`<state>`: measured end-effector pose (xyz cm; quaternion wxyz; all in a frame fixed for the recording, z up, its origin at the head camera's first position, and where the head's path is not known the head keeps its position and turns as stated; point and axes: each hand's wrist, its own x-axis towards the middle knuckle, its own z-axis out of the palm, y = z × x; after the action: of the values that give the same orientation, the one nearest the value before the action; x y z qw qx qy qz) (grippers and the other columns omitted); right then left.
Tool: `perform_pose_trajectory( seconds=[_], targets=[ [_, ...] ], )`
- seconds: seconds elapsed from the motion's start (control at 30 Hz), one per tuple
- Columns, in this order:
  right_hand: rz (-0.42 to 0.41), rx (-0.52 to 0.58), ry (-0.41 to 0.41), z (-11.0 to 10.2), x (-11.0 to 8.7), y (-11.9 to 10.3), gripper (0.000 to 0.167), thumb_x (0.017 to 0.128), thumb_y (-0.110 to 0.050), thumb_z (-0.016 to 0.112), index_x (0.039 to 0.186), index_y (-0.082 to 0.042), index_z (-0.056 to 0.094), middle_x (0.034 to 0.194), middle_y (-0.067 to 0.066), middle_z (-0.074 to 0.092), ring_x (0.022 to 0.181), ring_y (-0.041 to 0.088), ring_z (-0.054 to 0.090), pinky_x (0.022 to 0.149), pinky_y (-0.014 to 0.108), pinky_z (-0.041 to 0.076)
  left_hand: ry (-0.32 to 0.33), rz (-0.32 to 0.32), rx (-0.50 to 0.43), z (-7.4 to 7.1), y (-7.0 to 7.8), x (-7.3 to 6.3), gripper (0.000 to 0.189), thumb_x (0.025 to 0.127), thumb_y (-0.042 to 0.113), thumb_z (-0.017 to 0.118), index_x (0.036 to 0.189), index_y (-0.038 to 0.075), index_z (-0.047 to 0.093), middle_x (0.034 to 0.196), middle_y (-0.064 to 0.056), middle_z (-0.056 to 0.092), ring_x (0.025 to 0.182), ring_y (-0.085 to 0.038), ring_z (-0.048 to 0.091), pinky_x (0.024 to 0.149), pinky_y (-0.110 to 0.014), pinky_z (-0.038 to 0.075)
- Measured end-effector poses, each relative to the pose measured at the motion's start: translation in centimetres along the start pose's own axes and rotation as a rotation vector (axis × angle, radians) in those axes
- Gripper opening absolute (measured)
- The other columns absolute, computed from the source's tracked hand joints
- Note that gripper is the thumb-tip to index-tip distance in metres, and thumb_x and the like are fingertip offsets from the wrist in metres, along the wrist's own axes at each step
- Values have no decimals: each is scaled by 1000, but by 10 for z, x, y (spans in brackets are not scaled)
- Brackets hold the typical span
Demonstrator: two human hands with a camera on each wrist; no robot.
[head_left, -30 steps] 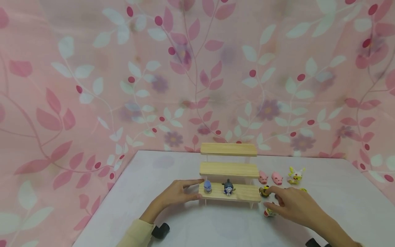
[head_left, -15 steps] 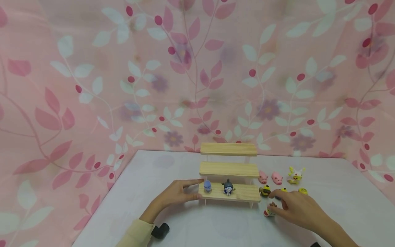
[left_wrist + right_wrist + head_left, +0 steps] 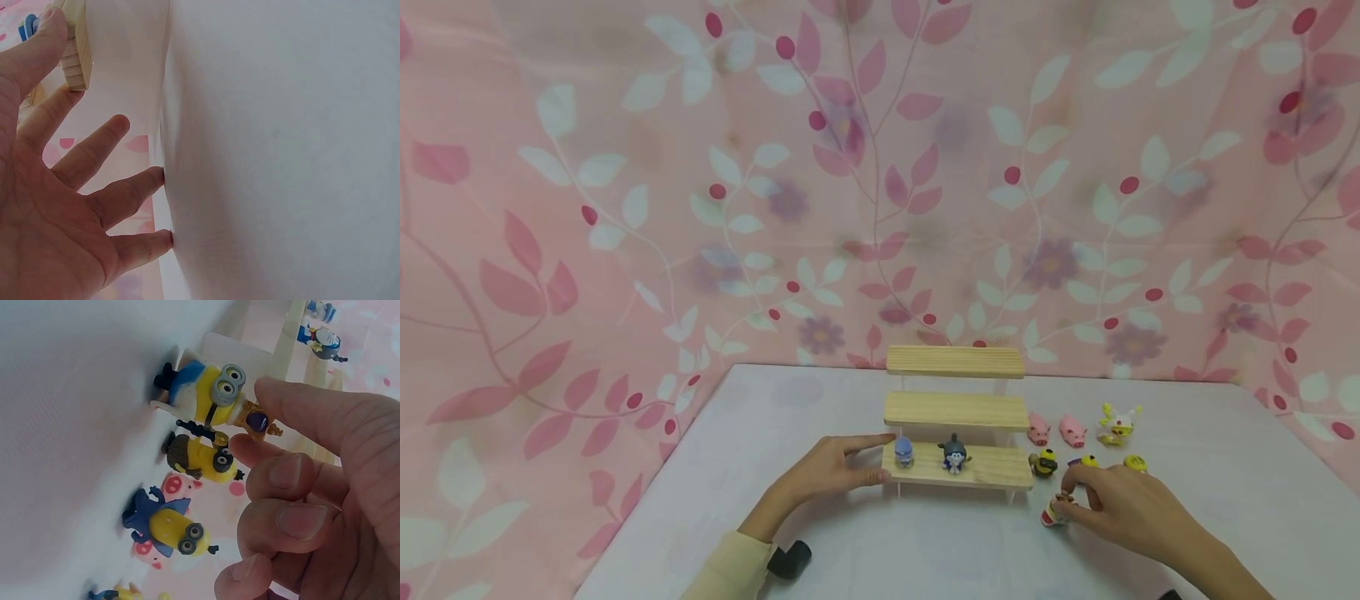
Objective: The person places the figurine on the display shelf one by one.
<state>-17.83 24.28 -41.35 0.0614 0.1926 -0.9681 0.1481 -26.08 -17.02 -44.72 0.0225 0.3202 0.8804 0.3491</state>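
My left hand (image 3: 829, 471) holds the left end of a tiered wooden display shelf (image 3: 1000, 468), thumb at the front edge and index finger at the back of the lowest board. In the left wrist view the other fingers (image 3: 94, 150) are spread. My right hand (image 3: 1123, 508) has thumb and index finger on either side of the crown of a Minion figurine (image 3: 206, 394), right of the shelf. That figurine wears a red-and-white robe, its feet at the table. A blue-capped figurine (image 3: 903, 452) and a dark-hatted figurine (image 3: 953, 455) stand on the lowest board.
Beyond the right hand are two pink pigs (image 3: 1073, 432), a white-and-yellow figurine (image 3: 1117, 425), and several more Minions, including one in brown (image 3: 203, 456) and one in blue (image 3: 169, 526). A floral pink cloth (image 3: 880, 167) hangs behind the white table (image 3: 670, 500).
My right hand has drawn back from beside the brown Minion to the crowned one, and its thumb and index finger have come closer together. The left hand stays at the shelf.
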Motion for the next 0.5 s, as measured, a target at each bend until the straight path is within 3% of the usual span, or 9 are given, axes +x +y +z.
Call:
perform_pose_trajectory(
  seconds=[0.3, 0.5],
  targets=[
    [37, -21, -6, 0, 0, 0, 19, 82, -46, 77, 84, -35, 61, 57, -18, 39, 48, 1, 34, 45, 20, 27, 3, -3, 19, 1, 0, 0, 60, 86, 57, 69, 139, 30, 59, 139, -3, 56, 126, -23, 53, 100, -47, 47],
    [4, -60, 58, -6, -3, 0, 20, 82, -50, 75, 87, -35, 63, 59, -20, 37, 49, 0, 32, 47, 21, 28, 3, -16, 9, 1, 0, 0, 60, 86, 58, 69, 138, 31, 59, 139, -2, 56, 127, -23, 53, 101, -48, 46]
  ],
)
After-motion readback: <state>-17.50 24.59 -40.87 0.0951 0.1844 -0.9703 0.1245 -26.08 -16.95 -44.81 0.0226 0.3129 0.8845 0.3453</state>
